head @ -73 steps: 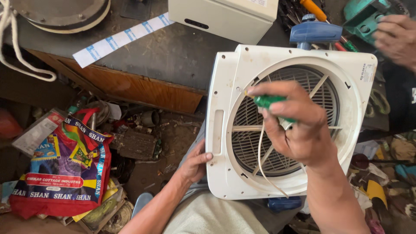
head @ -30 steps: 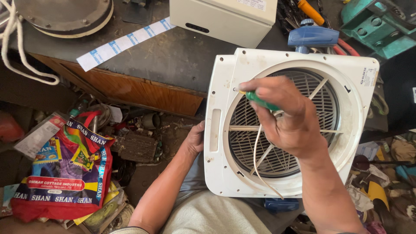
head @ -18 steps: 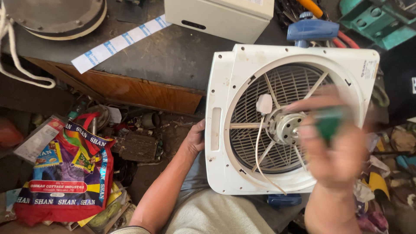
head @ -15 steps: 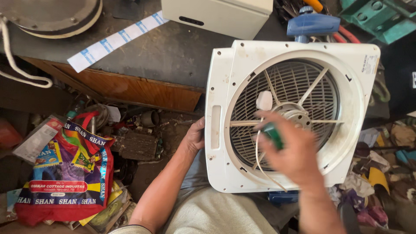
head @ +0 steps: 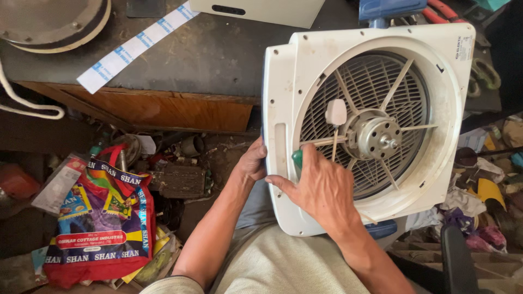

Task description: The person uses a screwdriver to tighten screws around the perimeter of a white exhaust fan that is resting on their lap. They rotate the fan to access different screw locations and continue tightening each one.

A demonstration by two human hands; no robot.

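Observation:
A white square fan housing (head: 283, 98) with a round grille (head: 376, 81) and a bare metal motor hub (head: 378, 137) stands tilted on my lap. My left hand (head: 251, 162) grips its left edge from behind. My right hand (head: 321, 188) rests on the housing's lower left face, closed around a green-handled screwdriver (head: 297, 159); only the handle's top shows. A white plug (head: 335, 111) with its cord hangs over the grille beside the hub.
A dark workbench (head: 196, 60) with a wooden front lies beyond, carrying a striped paper strip (head: 131, 46), a round metal pan (head: 43, 22) and a white box (head: 261, 8). A colourful printed bag (head: 101, 218) and assorted scrap sit on the floor at left; clutter at right.
My right hand with the screwdriver left the upper left of the grille, swung right and down, and now sits at the housing's lower left. The left hand kept its grip.

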